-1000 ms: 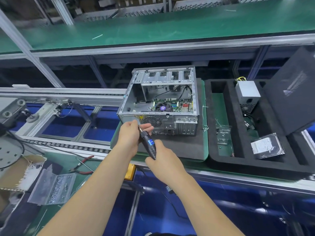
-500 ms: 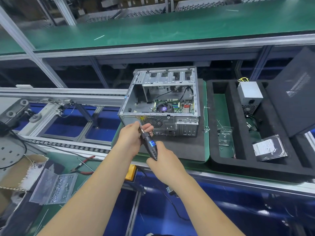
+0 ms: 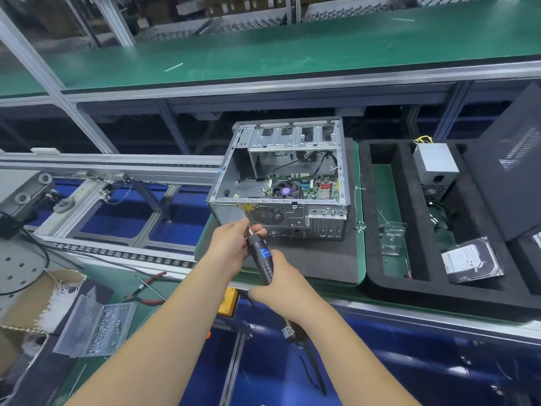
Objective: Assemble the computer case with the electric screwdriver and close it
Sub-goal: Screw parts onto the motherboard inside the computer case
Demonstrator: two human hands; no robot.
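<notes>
The open grey computer case (image 3: 281, 200) lies on a dark foam mat (image 3: 310, 259), its rear panel facing me and the motherboard visible inside. The black electric screwdriver (image 3: 262, 256) with a blue label is tilted, tip up and left, just in front of the case's rear fan grille. My right hand (image 3: 281, 285) grips its lower body. My left hand (image 3: 234, 244) pinches the bit at the tip; whether a screw is there is too small to tell. The black side panel (image 3: 509, 165) leans at the far right.
A black foam tray (image 3: 409, 294) right of the case holds a power supply (image 3: 434, 165), a hard drive (image 3: 471, 262) and a clear plastic bag (image 3: 390, 238). At the left lie red-handled pliers (image 3: 146, 288), a bag of screws (image 3: 96, 329) and a cardboard box (image 3: 26, 303). Conveyor rails run behind.
Both hands and the screwdriver stay almost where they were. The view has shifted slightly; nothing was taken up or let go.
</notes>
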